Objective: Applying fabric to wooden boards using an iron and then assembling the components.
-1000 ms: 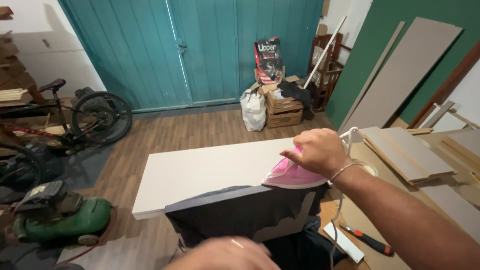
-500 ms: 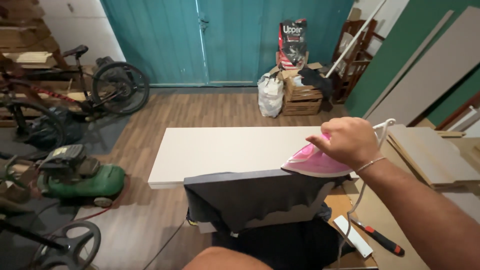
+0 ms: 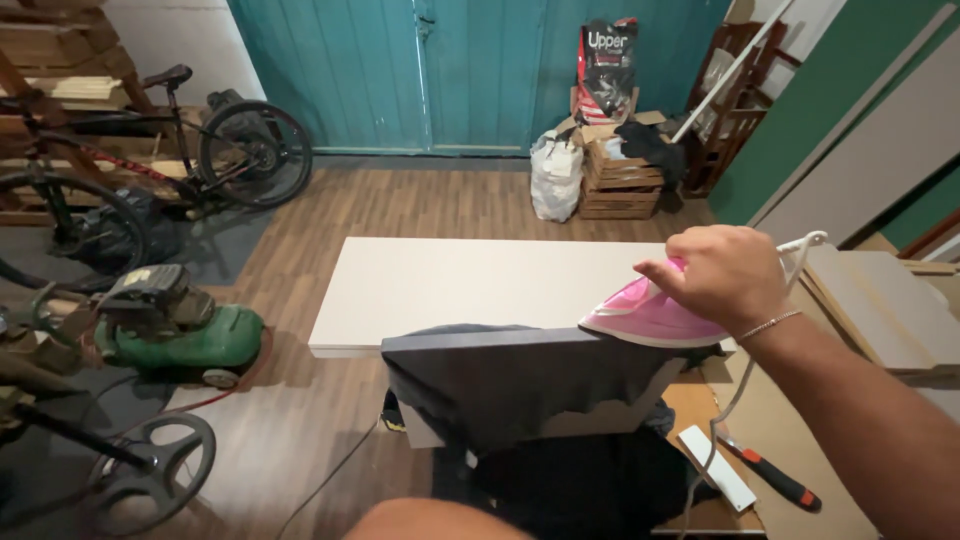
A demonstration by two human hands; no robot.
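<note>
So the right hand (image 3: 722,276) is wrapping around the handle of a pink iron (image 3: 650,316), fingers curled tight on top of it, and the iron is sitting flat with its soleplate down on a dark grey garment (image 3: 520,375). That garment is lying just under and to the left of the hand, draped over the near edge of a white board (image 3: 450,285) and hanging down the front towards the camera. The iron's tip is pointing left, away from the wrist, and a white cord (image 3: 735,395) is dropping down from behind the hand past the forearm. Just below the hand, down on a brown sheet, a screwdriver with an orange and black handle (image 3: 775,478) is lying beside a flat white strip (image 3: 716,467). The left hand isn't really showing, only a bit of arm (image 3: 440,520) is peeking in at the bottom edge, so I can't tell what it's doing or whether it's open. Far off to the left of the hand a green lawn mower (image 3: 180,330) is sitting on the wood floor, with a bicycle (image 3: 150,150) parked behind it. Beyond the hand, past the board, a white bag (image 3: 556,176) is leaning against wooden crates (image 3: 615,180) in front of teal doors (image 3: 480,70)
</note>
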